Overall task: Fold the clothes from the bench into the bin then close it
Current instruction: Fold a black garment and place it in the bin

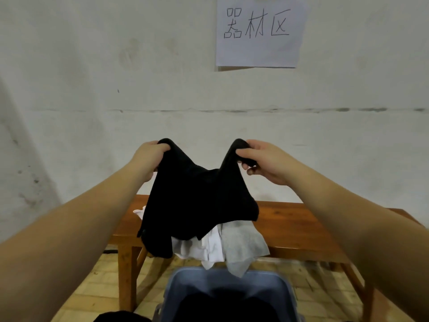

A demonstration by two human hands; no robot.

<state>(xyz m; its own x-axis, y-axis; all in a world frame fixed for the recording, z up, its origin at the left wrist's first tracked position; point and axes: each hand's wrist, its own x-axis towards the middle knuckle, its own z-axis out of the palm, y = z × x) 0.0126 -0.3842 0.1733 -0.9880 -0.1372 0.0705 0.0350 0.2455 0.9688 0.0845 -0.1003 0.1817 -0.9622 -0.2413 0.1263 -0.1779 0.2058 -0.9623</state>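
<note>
Both hands, left hand (148,156) & right hand (262,162), pinched black fabric garment (197,201) above brown wooden bench (301,226); blue plastic bin (227,291) below.

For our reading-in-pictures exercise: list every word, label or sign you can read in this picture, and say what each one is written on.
"器材区": handwritten in dark strokes on the white paper sheet stuck on the wall.
No other text shows: the black garment, the pale clothes, the wooden bench and the blue bin carry no readable print.
</note>
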